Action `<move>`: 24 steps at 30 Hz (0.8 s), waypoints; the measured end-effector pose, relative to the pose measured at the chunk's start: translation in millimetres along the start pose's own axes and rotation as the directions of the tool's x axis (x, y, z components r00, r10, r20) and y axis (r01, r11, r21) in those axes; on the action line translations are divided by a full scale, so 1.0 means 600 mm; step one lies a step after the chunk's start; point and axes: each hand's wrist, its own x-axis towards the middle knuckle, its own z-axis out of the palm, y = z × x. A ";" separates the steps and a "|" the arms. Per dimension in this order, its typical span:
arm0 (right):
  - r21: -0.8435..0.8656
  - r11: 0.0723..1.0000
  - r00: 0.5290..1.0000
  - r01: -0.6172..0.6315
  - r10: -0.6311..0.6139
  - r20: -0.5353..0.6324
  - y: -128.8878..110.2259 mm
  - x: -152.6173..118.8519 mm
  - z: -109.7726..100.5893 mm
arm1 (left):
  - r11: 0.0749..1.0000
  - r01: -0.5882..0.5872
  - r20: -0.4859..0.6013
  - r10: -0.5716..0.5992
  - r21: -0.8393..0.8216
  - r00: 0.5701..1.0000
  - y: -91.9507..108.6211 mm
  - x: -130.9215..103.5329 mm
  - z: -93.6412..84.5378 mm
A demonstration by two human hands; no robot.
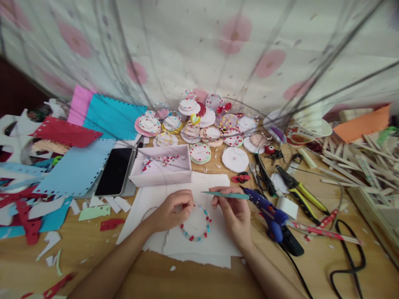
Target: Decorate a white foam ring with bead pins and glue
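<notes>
Above a sheet of white paper (212, 253), my left hand (177, 209) is closed, its fingertips pinched together. Anything between them is too small or hidden to make out. My right hand (235, 218) grips teal tweezers (229, 195), whose tip points left toward the left hand. Between the two hands, a ring of red and turquoise beads (191, 238) lies on the paper. A white open box (160, 179) behind the left hand contains strings of red and other beads.
Decorated paper discs (235, 160) crowd the back. A glue gun (264, 209), pliers (299, 191) and black cable (350, 270) lie right, near wooden sticks (370, 162). On the left are a phone (114, 171), a punched blue sheet (77, 166) and paper scraps (112, 224).
</notes>
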 end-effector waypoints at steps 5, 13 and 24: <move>0.028 0.999 0.999 -0.040 0.041 -0.032 -0.010 0.001 0.000 | 0.996 -0.014 -0.044 0.018 0.086 0.999 -0.006 -0.002 0.007; 0.147 0.982 0.990 -0.117 0.127 -0.058 -0.027 0.002 -0.011 | 0.917 -0.057 -0.247 0.166 0.395 0.955 0.025 -0.003 0.003; 0.322 0.936 0.990 -0.140 0.133 0.043 -0.046 -0.006 -0.007 | 0.889 -0.144 -0.328 0.305 0.435 0.894 0.091 -0.010 0.009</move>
